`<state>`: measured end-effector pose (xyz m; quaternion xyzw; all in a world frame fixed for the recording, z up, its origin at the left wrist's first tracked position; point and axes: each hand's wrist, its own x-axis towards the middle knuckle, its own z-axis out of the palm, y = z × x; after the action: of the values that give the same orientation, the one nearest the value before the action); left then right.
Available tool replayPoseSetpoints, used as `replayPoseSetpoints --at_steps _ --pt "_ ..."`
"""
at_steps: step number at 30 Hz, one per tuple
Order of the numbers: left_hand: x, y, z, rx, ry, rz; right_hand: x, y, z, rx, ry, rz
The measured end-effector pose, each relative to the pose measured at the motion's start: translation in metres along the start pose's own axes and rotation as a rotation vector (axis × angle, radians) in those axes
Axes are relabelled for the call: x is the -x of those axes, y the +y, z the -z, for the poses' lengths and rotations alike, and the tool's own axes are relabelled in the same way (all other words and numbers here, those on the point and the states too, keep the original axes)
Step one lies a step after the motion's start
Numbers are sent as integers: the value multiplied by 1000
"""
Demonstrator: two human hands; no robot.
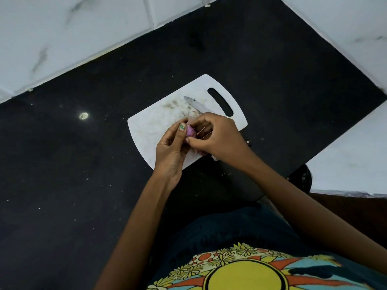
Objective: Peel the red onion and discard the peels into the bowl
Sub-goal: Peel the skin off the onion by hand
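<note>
A small purple-red onion [191,131] is held over the white cutting board [146,130], mostly hidden between both hands. My left hand [171,147] grips it from the left, thumb on top. My right hand [215,137] pinches at it from the right with curled fingers. A few pale peel scraps [201,152] lie on the board under my right hand. No bowl is in view.
A knife [195,104] lies on the board's far side, blade pointing left, its handle hidden by my right hand. The board rests on a black countertop [83,164], bounded by white tiled walls [62,28] at the back and right. Small crumbs dot the counter.
</note>
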<state>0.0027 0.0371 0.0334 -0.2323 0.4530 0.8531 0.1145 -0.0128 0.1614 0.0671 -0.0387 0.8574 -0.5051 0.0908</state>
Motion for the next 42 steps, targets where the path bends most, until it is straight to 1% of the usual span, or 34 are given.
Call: replayPoseSetpoints --at_steps 5,8,12,17,21,25,29,32,35,39,42 --pt "0 0 4 -23 -22 -4 -4 3 2 -15 -6 -39" --pt "0 0 4 -24 -34 9 -6 6 5 -67 34 -66" --pt "0 1 3 -22 -44 25 -9 10 6 -126 20 -120" --pt "-1 3 2 -10 -28 23 -1 4 6 -99 -46 -64" --pt "0 4 2 -11 -47 22 -5 7 4 -142 -14 -83" --pt "1 5 4 -34 -51 30 -9 15 4 -183 -23 -99" --pt "3 4 2 -10 -65 72 -11 21 2 -206 10 -132" --pt "4 4 2 28 -45 125 -12 23 2 -220 16 -143" --pt "4 4 2 54 -23 150 -10 22 5 -173 4 -113" --pt "5 4 1 50 -27 156 -2 11 7 -166 -41 -7" --pt "5 3 0 41 -36 139 -2 11 1 -57 8 69"
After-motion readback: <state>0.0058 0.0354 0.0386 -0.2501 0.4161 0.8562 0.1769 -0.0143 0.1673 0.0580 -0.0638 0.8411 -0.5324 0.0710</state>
